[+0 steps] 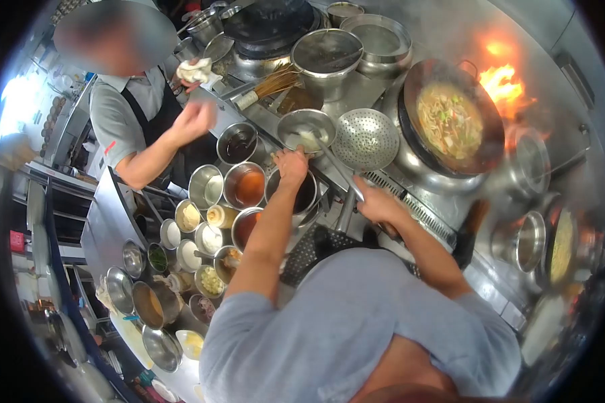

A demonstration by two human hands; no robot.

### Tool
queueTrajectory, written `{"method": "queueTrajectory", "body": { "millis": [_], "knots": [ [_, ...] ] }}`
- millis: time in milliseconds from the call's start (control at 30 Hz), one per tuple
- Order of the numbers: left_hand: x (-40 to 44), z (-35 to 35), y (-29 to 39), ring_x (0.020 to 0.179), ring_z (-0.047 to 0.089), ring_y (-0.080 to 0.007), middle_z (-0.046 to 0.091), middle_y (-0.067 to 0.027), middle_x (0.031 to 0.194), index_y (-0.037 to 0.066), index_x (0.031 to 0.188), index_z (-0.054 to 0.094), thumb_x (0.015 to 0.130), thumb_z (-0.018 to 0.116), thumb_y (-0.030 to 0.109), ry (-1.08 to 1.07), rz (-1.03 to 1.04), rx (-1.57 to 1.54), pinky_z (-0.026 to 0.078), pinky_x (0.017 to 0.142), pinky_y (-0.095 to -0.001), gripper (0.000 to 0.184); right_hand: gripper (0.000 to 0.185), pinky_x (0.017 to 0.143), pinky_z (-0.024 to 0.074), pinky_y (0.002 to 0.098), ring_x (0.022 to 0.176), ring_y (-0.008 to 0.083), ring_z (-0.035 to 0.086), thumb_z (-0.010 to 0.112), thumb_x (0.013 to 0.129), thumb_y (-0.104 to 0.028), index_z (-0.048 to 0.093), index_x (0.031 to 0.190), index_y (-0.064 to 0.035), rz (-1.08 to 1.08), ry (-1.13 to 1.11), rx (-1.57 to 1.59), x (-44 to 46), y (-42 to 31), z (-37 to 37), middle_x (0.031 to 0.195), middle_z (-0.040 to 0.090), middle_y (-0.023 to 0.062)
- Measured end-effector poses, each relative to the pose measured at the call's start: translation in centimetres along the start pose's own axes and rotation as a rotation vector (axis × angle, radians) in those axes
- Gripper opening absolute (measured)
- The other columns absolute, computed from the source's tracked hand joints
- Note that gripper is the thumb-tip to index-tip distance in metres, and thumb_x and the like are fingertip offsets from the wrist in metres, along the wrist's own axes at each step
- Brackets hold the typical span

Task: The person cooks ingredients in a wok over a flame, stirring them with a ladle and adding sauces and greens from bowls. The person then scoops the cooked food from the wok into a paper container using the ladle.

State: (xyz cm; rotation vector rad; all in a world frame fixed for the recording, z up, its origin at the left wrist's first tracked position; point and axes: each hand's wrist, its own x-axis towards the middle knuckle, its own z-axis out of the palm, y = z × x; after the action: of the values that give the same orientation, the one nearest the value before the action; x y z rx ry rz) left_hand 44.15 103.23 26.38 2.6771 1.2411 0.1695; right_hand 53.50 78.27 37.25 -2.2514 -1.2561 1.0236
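Note:
My left hand point(292, 166) is closed on the near rim of a small metal bowl point(288, 122), which has something pale inside. The fingertips are partly hidden. My right hand point(379, 203) is wrapped round the long handle of a ladle point(341, 169). The ladle's head end reaches into the bowl. Right beside the bowl lies a perforated metal strainer point(365, 140), its handle pointing toward my body. Farther right, a large wok point(489, 138) sits tilted on the burner, with noodles and vegetables point(450, 121) in broth.
Flames point(501, 84) rise behind the wok. Pots of sauce point(249, 185) and several tubs of ingredients stand at my left. A co-worker point(138, 114) is across the counter, holding a white cloth point(194, 70). Near them lies a bamboo brush point(275, 84). Another pan of food point(561, 245) is at far right.

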Motion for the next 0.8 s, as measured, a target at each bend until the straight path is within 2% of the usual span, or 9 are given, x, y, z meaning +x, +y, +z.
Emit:
{"method": "queueTrajectory", "body": {
  "millis": [67, 133, 167, 300, 400, 533, 600, 700, 800],
  "knots": [
    [0.1, 0.1, -0.2, 0.108, 0.053, -0.0429, 0.061, -0.027, 0.109, 0.011, 0.104, 0.064, 0.084, 0.064, 0.045, 0.003, 0.015, 0.035, 0.04, 0.089, -0.0522, 0.039, 0.071, 0.063, 0.0522, 0.0434, 0.064, 0.0354, 0.065, 0.048, 0.081, -0.009, 0.024, 0.148, -0.0067, -0.064, -0.002, -0.012, -1.0, 1.1, 0.2, 0.085, 0.065, 0.0287],
    [-0.1, 0.3, -0.5, 0.107, 0.054, -0.043, 0.062, -0.0265, 0.107, 0.011, 0.103, 0.064, 0.084, 0.064, 0.045, -0.011, 0.039, 0.032, 0.041, 0.088, -0.0521, 0.038, 0.071, 0.07, 0.052, 0.0456, 0.07, 0.0386, 0.065, 0.05, 0.081, -0.011, 0.025, 0.148, -0.0056, 0.145, -0.154, 0.145, -3.5, -2.6, -4.4, 0.086, 0.065, 0.0305],
    [-0.2, 0.2, -0.6, 0.106, 0.055, -0.043, 0.063, -0.0261, 0.104, 0.012, 0.102, 0.065, 0.084, 0.064, 0.045, -0.018, 0.065, 0.03, 0.042, 0.087, -0.052, 0.038, 0.073, 0.075, 0.0513, 0.0466, 0.075, 0.039, 0.065, 0.05, 0.08, -0.012, 0.024, 0.148, -0.0062, -0.017, -0.054, 0.022, -1.6, 0.1, -3.0, 0.087, 0.065, 0.0299],
    [0.1, 0.6, -1.2, 0.102, 0.057, -0.0428, 0.065, -0.0248, 0.098, 0.011, 0.1, 0.065, 0.084, 0.064, 0.046, 0.033, 0.076, 0.028, 0.043, 0.085, -0.0523, 0.038, 0.076, 0.088, 0.0478, 0.0465, 0.096, 0.0398, 0.063, 0.051, 0.08, -0.012, 0.021, 0.149, -0.0076, -0.024, -0.026, -0.183, 0.7, 0.7, -0.1, 0.1, 0.062, 0.0327],
    [0.0, 0.7, -1.7, 0.102, 0.057, -0.042, 0.065, -0.0247, 0.098, 0.012, 0.1, 0.064, 0.084, 0.064, 0.046, 0.045, 0.058, 0.039, 0.043, 0.084, -0.0528, 0.038, 0.074, 0.091, 0.0464, 0.0465, 0.1, 0.0412, 0.062, 0.051, 0.08, -0.013, 0.023, 0.148, -0.0072, 0.026, -0.127, -0.137, -1.6, 1.1, -2.0, 0.104, 0.06, 0.0341],
    [-0.6, -0.6, -0.9, 0.102, 0.056, -0.0404, 0.065, -0.0239, 0.101, 0.012, 0.102, 0.063, 0.084, 0.064, 0.046, -0.046, 0.082, 0.071, 0.044, 0.083, -0.052, 0.038, 0.072, 0.091, 0.0469, 0.0433, 0.103, 0.0404, 0.061, 0.05, 0.082, -0.014, 0.025, 0.148, -0.0085, 0.038, 0.007, -0.035, 0.4, 1.7, -2.5, 0.107, 0.061, 0.0312],
    [-0.3, -0.3, -1.0, 0.102, 0.056, -0.0402, 0.064, -0.0236, 0.102, 0.012, 0.103, 0.062, 0.084, 0.064, 0.045, -0.01, 0.091, 0.102, 0.044, 0.082, -0.0516, 0.038, 0.072, 0.083, 0.0508, 0.0398, 0.089, 0.0358, 0.066, 0.05, 0.082, -0.014, 0.024, 0.149, -0.0098, 0.1, -0.001, 0.011, -0.2, 1.6, -1.5, 0.103, 0.063, 0.0296],
    [-0.1, 0.6, -1.0, 0.101, 0.055, -0.0398, 0.064, -0.0233, 0.1, 0.011, 0.103, 0.062, 0.083, 0.064, 0.044, 0.045, 0.087, 0.061, 0.043, 0.082, -0.0509, 0.038, 0.07, 0.055, 0.051, 0.036, 0.049, 0.0225, 0.06, 0.049, 0.081, -0.012, 0.028, 0.148, -0.0115, 0.099, -0.099, 0.192, -2.7, 1.4, -2.0, 0.085, 0.064, 0.0221],
    [-0.3, -0.2, -0.1, 0.098, 0.055, -0.0383, 0.063, -0.0209, 0.096, 0.011, 0.101, 0.062, 0.083, 0.065, 0.042, 0.084, 0.147, 0.122, 0.042, 0.081, -0.0498, 0.036, 0.068, 0.05, 0.0481, 0.036, 0.048, 0.0214, 0.058, 0.049, 0.081, -0.01, 0.031, 0.147, -0.0112, 0.138, -0.023, 0.252, -2.0, 0.1, -3.6, 0.082, 0.063, 0.0198]
  ]
}}
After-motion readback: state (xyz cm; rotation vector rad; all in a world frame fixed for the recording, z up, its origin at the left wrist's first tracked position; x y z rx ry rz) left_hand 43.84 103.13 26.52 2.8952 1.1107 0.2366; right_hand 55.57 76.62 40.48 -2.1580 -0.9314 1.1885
